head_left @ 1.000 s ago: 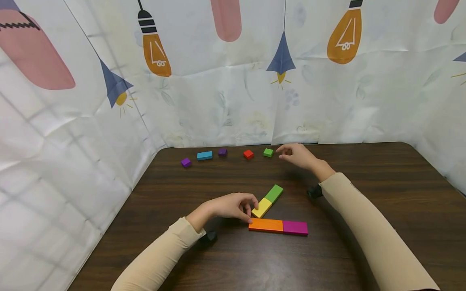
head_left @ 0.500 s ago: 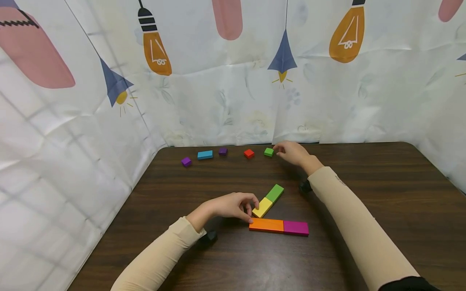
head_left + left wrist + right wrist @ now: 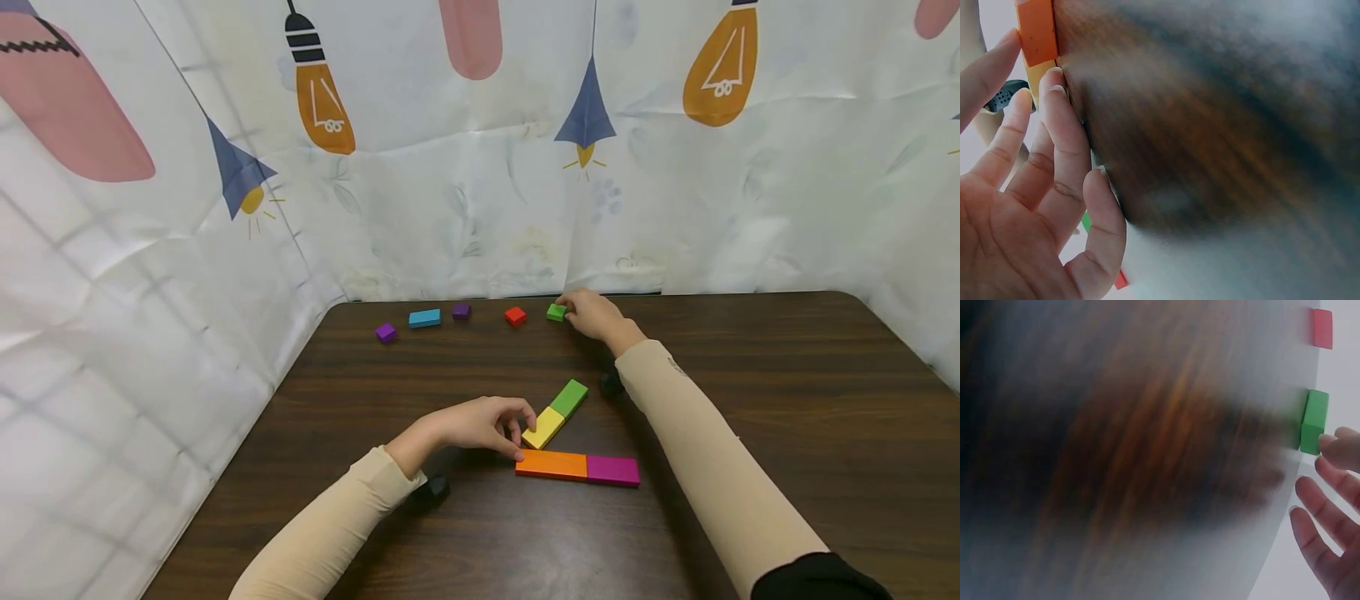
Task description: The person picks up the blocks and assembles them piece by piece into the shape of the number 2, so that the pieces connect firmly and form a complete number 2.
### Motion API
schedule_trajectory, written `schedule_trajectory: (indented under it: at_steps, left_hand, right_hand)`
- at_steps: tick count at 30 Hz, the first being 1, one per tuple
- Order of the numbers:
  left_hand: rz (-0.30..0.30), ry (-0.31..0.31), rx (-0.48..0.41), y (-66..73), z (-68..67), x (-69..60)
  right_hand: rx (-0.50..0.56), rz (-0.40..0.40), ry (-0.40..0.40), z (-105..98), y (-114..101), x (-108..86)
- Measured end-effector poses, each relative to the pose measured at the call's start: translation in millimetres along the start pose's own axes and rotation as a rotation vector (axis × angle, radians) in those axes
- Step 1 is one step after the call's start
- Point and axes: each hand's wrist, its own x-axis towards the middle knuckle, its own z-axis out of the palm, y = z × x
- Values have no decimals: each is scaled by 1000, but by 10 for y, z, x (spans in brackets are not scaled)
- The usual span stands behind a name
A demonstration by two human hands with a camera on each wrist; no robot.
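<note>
My left hand [image 3: 480,423] rests by a row of flat blocks. Its thumb touches the left end of the orange block [image 3: 551,464], and its index fingertip lies on the yellow block [image 3: 543,427]. A magenta block [image 3: 613,471] adjoins the orange one end to end; a long green block [image 3: 569,398] continues the yellow one at a slant. At the far edge my right hand [image 3: 596,317] reaches to a small green block [image 3: 556,312]. In the right wrist view its thumb tip is at the end of that block [image 3: 1314,422]; whether the index finger touches it is hidden.
Left of the small green block, along the far edge of the dark wooden table [image 3: 315,433], lie a red block [image 3: 515,317], a dark purple block [image 3: 461,311], a blue block [image 3: 424,318] and a purple block [image 3: 386,332]. A patterned cloth [image 3: 465,208] hangs behind.
My right hand has moved left along the far edge, from beside the small green block up to it. The left hand has stayed at the orange and yellow blocks.
</note>
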Motion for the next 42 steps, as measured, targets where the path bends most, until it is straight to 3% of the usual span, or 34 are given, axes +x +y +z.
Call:
schedule_trajectory:
  at_steps: [19,42]
  left_hand:
    - [0,-6,23,43,2,32]
    - [-9,-4,17,21,5,4]
  right_hand:
    - [-58,65,-147,-12,-35,71]
    - [-27,31,-95,-43,45,41]
